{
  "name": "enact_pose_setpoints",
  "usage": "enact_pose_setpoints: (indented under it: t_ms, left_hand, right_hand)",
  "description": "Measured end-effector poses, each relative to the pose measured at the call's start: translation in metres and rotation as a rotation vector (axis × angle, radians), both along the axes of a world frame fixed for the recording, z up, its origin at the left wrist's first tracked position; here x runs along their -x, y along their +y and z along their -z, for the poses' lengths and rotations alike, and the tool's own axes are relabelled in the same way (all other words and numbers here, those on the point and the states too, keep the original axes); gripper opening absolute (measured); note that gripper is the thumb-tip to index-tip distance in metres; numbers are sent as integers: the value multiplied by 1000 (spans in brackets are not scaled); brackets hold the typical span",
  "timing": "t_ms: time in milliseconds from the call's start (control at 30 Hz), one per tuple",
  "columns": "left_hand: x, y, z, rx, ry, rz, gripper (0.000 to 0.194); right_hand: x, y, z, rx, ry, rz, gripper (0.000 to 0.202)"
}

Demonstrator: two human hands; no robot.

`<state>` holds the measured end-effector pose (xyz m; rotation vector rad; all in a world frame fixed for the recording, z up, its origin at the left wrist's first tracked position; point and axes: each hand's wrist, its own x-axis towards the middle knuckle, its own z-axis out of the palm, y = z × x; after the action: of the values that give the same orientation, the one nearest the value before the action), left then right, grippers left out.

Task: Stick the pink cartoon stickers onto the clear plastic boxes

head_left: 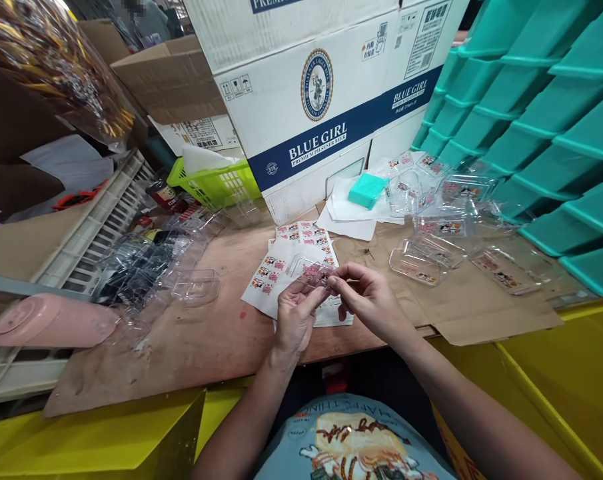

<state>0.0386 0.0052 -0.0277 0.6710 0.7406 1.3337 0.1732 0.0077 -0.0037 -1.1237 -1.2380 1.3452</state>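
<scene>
My left hand (297, 308) is closed on a small clear plastic box lid (301, 267), held tilted above the table. A printed sticker (315, 272) with red lettering and a cartoon figure shows on the lid. The thumb and forefinger of my right hand (364, 297) pinch at the sticker's right end, against the lid; whether that end is stuck down I cannot tell. Beneath both hands lie sticker sheets (267, 275) with rows of the same print, partly covered by my fingers.
Clear boxes with stickers (421, 267) lie to the right, near a turquoise block (368, 191) on white paper. Plain clear boxes (194, 287) pile up at left by a pink bottle (54, 320). A beer carton (326, 100) and stacked turquoise bins (546, 133) stand behind.
</scene>
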Motion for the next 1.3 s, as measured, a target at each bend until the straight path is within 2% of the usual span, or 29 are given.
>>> enact_pose_setpoints:
  t_ms: [167, 400, 533, 633, 767, 833, 933, 1033, 1133, 1233, 1300]
  left_hand:
    - [-1, 0, 0, -3, -16, -10, 20]
    - [-2, 2, -1, 19, 40, -52, 24]
    - [-3, 2, 0, 32, 43, -52, 25]
    - [-4, 1, 1, 38, 19, -48, 24]
    - [-3, 3, 6, 85, -9, -59, 28]
    - [-3, 4, 9, 119, -19, -47, 30]
    - [-2, 6, 11, 163, -31, -31, 31]
    - [-3, 6, 11, 190, -68, -36, 30]
    - [-6, 4, 11, 186, -82, -73, 30]
    - [-10, 1, 11, 174, -69, -123, 31]
    - [-12, 0, 11, 146, -66, -119, 30]
  right_hand:
    - [1, 3, 0, 34, 51, -9, 30]
    - [3, 5, -14, 147, 190, -42, 37]
    - [3, 6, -13, 120, 175, -40, 36]
    - [1, 6, -6, -8, -48, 11, 28]
    - [1, 4, 1, -374, -516, 148, 16]
    - [1, 3, 0, -530, -673, 187, 15]
    - [1, -1, -8, -607, -802, 191, 21]
    - [-3, -4, -22, -570, -702, 227, 21]
    - [-5, -5, -28, -365, -405, 206, 20]
    - [-3, -3, -21, -138, -130, 118, 27]
    - [-1, 0, -12, -57, -22, 94, 30]
